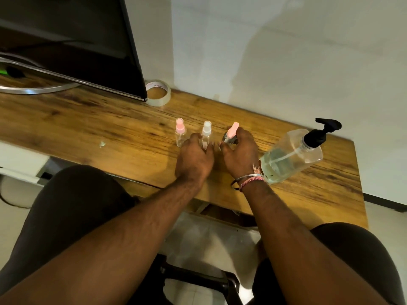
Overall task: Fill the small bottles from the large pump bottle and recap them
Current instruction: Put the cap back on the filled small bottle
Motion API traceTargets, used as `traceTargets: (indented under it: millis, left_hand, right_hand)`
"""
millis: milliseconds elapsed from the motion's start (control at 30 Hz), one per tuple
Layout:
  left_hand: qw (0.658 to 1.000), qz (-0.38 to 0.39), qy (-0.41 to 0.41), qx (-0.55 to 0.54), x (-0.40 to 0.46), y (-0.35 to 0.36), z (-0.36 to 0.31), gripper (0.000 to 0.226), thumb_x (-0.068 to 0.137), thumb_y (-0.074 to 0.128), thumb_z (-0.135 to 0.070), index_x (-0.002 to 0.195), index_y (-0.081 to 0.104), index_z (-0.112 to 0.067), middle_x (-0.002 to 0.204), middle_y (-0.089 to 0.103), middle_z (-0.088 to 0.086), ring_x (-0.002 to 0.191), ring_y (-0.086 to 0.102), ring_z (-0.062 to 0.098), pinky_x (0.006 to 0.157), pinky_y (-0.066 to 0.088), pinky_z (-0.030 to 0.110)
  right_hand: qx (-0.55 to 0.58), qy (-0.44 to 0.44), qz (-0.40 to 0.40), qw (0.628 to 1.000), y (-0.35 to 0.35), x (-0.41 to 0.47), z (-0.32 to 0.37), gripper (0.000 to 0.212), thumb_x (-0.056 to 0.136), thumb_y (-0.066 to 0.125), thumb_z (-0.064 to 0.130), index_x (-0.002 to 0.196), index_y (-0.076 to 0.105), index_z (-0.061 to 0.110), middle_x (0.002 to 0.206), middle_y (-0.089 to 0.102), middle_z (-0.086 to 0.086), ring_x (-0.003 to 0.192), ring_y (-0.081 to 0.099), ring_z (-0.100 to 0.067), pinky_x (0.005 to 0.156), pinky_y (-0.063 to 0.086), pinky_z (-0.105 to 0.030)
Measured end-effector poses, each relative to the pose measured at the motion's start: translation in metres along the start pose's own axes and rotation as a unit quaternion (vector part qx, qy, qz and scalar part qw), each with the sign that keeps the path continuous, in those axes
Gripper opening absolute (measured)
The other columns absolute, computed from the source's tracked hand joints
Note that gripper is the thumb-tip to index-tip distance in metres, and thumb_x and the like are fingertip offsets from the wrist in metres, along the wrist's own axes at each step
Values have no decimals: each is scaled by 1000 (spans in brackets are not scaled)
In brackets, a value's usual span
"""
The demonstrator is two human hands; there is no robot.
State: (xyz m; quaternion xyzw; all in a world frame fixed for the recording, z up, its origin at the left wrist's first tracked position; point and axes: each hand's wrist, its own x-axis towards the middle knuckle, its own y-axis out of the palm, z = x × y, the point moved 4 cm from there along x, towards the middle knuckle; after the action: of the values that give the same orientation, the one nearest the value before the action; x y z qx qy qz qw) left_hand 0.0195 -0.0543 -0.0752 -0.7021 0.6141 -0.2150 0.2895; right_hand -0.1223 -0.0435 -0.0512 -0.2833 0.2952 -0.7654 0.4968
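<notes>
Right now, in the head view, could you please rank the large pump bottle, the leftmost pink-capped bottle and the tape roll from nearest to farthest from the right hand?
From the right hand:
1. Large pump bottle, just right.
2. Leftmost pink-capped bottle, beyond the left hand.
3. Tape roll, far back-left by the wall.

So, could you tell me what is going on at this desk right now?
A seated person is working on three small spray bottles on the wooden desk. The right hand grips the pink-capped bottle; the left hand rests by the white-capped bottle. Another pink-capped one stands left, and the large pump bottle waits at right. All caps are on.
</notes>
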Motion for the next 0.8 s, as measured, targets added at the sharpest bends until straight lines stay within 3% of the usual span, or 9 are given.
traceTargets:
  millis: [200,333,533,700,800]
  left_hand:
    - [1000,2,28,4,24,10,-15,39,99,68,-44,127,62,-18,107,72,0,95,70,20,75,64,43]
    - [999,1,42,12,33,16,-16,40,101,66,-43,128,62,-15,112,72,3,100,69,22,79,61,39]
    - [997,36,60,24,45,30,-28,35,104,60,-42,131,56,-20,118,68,2,104,66,22,77,47,32]
    - [998,36,50,24,53,37,-34,36,105,59,-42,132,55,-18,119,67,4,102,67,24,79,53,34]
    - [998,33,47,19,58,40,-34,37,104,60,-40,132,55,-16,119,67,4,102,67,23,76,49,31]
  right_hand:
    - [21,12,-42,999,12,55,-4,34,85,70,11,118,63,10,114,65,-9,106,61,-26,84,43,-23]
    - [8,25,-55,998,18,86,-9,41,88,67,9,127,58,7,121,64,-12,112,60,-28,92,46,-28]
    - [5,25,-68,997,27,111,-11,34,87,62,7,121,57,5,116,64,-13,108,60,-31,88,46,-32]
    - [12,24,-87,996,28,113,-13,32,88,63,9,120,58,8,115,64,-9,107,60,-27,88,47,-31]
    - [14,38,-90,995,29,114,-15,31,89,63,12,119,57,11,114,64,-7,105,61,-26,86,49,-31]
